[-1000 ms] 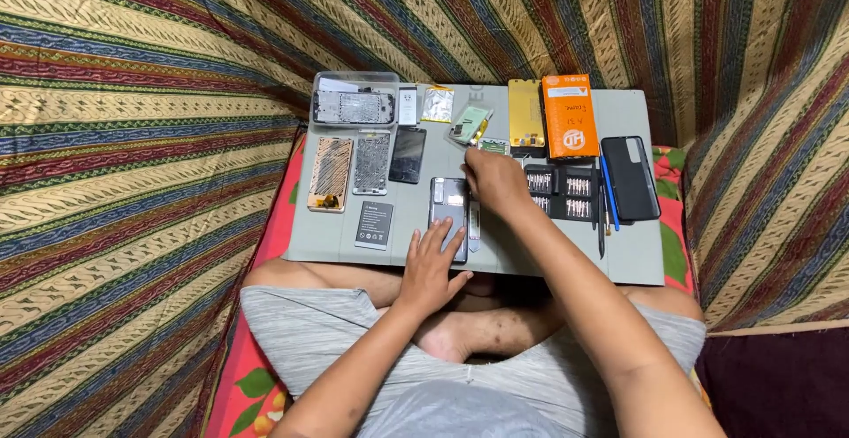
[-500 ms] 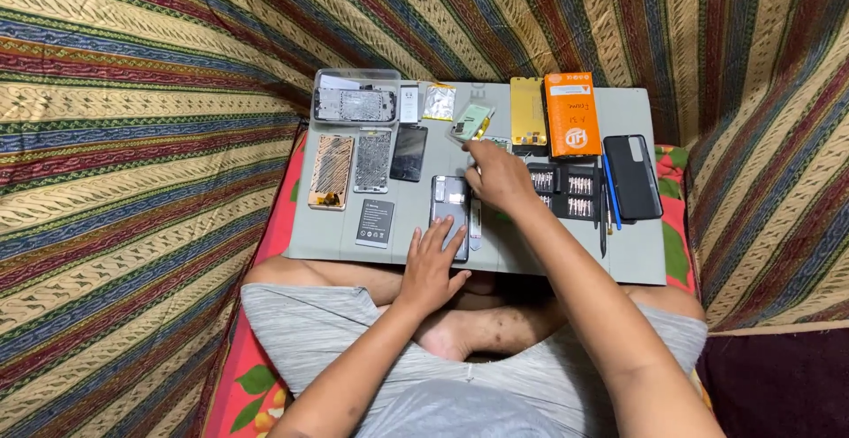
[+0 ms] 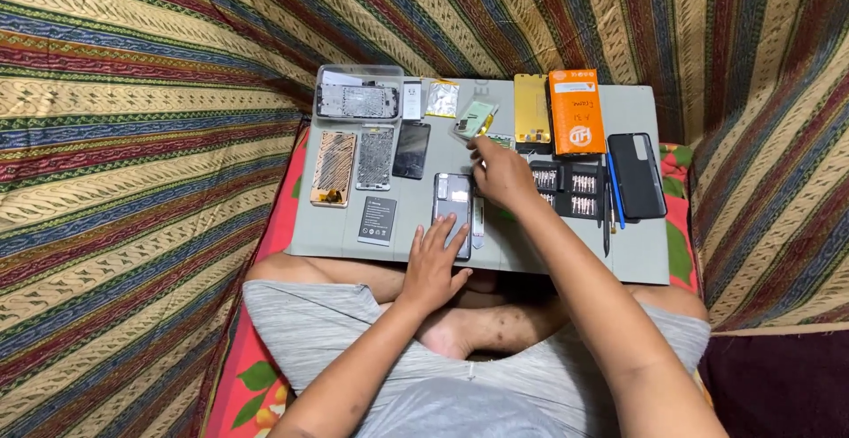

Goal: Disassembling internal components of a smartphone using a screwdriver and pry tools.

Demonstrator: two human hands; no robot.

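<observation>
Worktop: grey mat across crossed legs, striped cloth all round. At far left, two cracked screens, a frame above, a dark panel beside, a battery nearer the knees. Left hand flat, fingers spread, tips pressing the lower end of the open phone, same as half a second ago. Right hand now stretched further up the mat than before, forefinger out and touching a pale green part; grip loose, pinching nothing. Rightward: yellow panel, orange box, bit set, blue pen, black phone.
</observation>
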